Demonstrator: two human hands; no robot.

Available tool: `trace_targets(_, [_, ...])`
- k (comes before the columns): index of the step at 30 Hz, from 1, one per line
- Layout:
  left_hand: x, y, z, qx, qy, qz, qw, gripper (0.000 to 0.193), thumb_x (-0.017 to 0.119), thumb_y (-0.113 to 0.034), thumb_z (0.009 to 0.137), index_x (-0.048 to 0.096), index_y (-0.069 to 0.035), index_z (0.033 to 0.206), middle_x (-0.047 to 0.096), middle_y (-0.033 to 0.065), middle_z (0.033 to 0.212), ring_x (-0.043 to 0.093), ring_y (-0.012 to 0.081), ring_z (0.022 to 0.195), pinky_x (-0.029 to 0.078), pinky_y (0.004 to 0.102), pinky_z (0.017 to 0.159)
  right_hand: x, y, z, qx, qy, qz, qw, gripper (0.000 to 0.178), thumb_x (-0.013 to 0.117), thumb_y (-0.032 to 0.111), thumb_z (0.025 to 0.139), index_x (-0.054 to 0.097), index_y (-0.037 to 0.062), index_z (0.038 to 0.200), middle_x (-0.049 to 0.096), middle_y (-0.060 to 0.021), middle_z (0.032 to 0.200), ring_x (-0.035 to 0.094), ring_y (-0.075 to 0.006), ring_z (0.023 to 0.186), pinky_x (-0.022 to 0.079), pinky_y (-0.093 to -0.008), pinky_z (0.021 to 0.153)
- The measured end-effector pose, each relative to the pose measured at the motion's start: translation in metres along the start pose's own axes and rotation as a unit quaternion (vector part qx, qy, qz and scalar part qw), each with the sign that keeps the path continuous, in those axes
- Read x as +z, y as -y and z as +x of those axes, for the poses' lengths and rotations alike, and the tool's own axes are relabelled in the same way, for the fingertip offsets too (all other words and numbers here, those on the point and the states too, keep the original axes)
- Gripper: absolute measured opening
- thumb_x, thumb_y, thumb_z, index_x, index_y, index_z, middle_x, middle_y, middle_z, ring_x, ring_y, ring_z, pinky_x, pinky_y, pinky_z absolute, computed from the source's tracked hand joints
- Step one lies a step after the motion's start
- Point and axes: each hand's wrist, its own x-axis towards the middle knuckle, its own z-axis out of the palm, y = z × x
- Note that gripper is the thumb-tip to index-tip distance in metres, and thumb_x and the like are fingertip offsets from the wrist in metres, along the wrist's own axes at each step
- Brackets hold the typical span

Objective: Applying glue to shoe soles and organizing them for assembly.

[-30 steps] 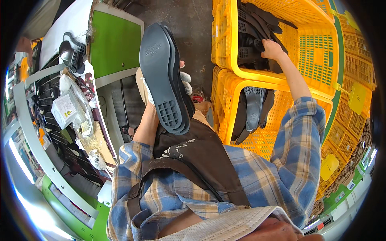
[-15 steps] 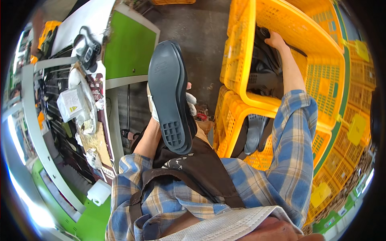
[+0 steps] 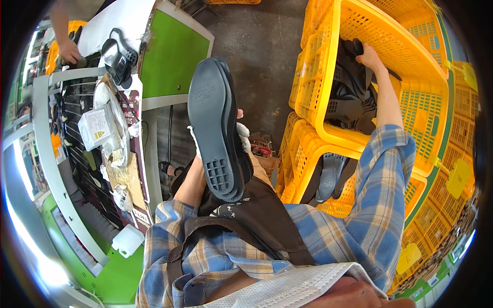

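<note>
My left hand (image 3: pixel 243 135), partly covered by white glove fabric, is wrapped round a small stack of dark grey shoe soles (image 3: pixel 208 113) in front of my apron. The soles stand lengthwise, with a grid-like hollow at the near end of the top one; most of the palm is hidden behind them. At the right, my bare right hand (image 3: pixel 368 56) reaches into the upper yellow crate (image 3: pixel 416 97). Its fingers are closed on the end of a dark shoe sole (image 3: pixel 355 47), above a heap of black soles (image 3: pixel 349 95) in that crate.
A lower yellow crate (image 3: pixel 292 159) holds more soles (image 3: pixel 329 177). Stacked yellow crates line the right side. At the left stand a green cabinet (image 3: pixel 172 56) and a white work surface (image 3: pixel 126 18) with soles on it. Another person's hand (image 3: pixel 70 51) is at the far left.
My right hand has lifted a sole's end a little from the heap. The left-hand stack stays nearly in place. Another person's hand has appeared at the far left. The view has shifted slightly.
</note>
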Motion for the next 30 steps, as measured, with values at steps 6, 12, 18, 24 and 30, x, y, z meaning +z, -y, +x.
trace_targets(6, [0.006,0.002,0.004,-0.017,-0.018,-0.011,1.000,0.085,0.046,-0.068,0.085,0.043,0.000,0.137,0.066,0.0254,0.100,0.067,0.0376,0.082,0.053,0.0467,0.075,0.003,0.037,-0.014,-0.071,0.118,0.027,0.990,0.082,0.070,0.011,0.070,0.036,0.0064,0.144,0.043,-0.0202,0.144,0.042,-0.0342,0.132,0.036,-0.0405,0.110])
trace_targets(12, [0.000,-0.001,-0.004,0.001,-0.042,0.041,0.998,0.088,0.045,-0.071,0.084,0.043,-0.001,0.138,0.066,0.0242,0.099,0.067,0.0354,0.080,0.055,0.0450,0.071,0.002,0.067,-0.017,0.058,0.222,-0.047,0.972,0.092,0.074,0.025,0.073,0.026,0.0127,0.150,0.031,-0.0145,0.153,0.033,-0.0304,0.139,0.032,-0.0453,0.115])
trace_targets(18, [-0.009,-0.002,-0.004,0.047,-0.041,0.072,0.995,0.104,0.047,-0.080,0.076,0.037,-0.001,0.142,0.063,0.0242,0.108,0.067,0.0359,0.081,0.055,0.0452,0.067,0.005,0.060,-0.018,0.035,0.170,-0.076,0.982,0.092,0.075,0.030,0.073,0.027,0.0075,0.149,0.036,-0.0160,0.150,0.036,-0.0308,0.137,0.032,-0.0422,0.115])
trace_targets(24, [-0.011,-0.004,-0.001,0.083,0.000,0.064,0.995,0.102,0.047,-0.078,0.078,0.033,-0.002,0.145,0.058,0.0156,0.126,0.067,0.0352,0.083,0.055,0.0480,0.062,0.013,0.054,-0.021,0.048,0.142,-0.070,0.986,0.087,0.075,0.032,0.075,0.032,0.0052,0.146,0.044,-0.0172,0.144,0.043,-0.0328,0.132,0.037,-0.0422,0.111])
trace_targets(30, [-0.013,-0.005,-0.001,0.071,-0.072,0.069,0.993,0.096,0.045,-0.073,0.083,0.032,-0.002,0.145,0.057,0.0160,0.127,0.066,0.0359,0.086,0.055,0.0496,0.061,0.011,0.045,-0.025,0.047,0.158,0.002,0.986,0.093,0.082,0.033,0.072,0.032,0.0093,0.147,0.044,-0.0147,0.145,0.041,-0.0309,0.134,0.036,-0.0430,0.112])
